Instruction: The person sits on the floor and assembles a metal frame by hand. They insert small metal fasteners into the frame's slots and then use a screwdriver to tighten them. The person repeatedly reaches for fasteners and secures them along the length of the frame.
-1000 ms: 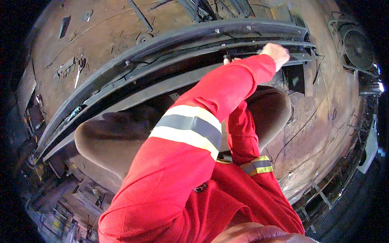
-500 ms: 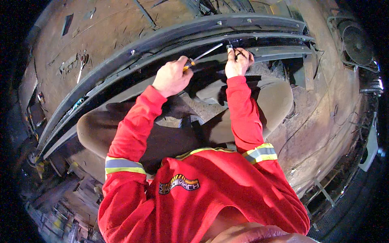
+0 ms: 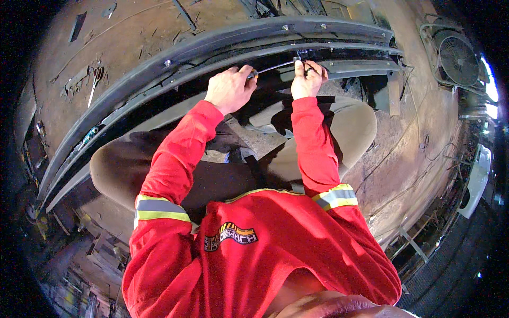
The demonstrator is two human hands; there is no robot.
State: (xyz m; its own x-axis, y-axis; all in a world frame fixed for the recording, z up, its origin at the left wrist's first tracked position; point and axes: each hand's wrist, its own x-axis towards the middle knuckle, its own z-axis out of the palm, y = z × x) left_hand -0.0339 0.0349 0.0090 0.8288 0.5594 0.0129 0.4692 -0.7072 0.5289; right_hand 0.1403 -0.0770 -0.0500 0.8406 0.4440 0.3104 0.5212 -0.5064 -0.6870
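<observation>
My left hand [image 3: 229, 89] is closed around the handle of a screwdriver [image 3: 275, 67], whose thin metal shaft points right. Its tip reaches the small piece of dark and shiny hardware [image 3: 297, 60] at the fingertips of my right hand [image 3: 307, 79]. Those fingers pinch the piece, partly hiding it; its exact kind cannot be made out. Both hands are over the near side of a long, curved dark metal frame [image 3: 212, 40] with parallel rails and several bolts along it.
Scissors [image 3: 96, 79] and scraps lie on the brown floor beyond the frame at left. A round fan [image 3: 458, 61] stands at far right. A teal object [image 3: 91, 134] rests between the rails at left. My bent legs [image 3: 350, 127] are close to the near rail.
The screwdriver has swung to a flatter angle, and its tip has come to the piece in my right hand. The whole view has shifted slightly.
</observation>
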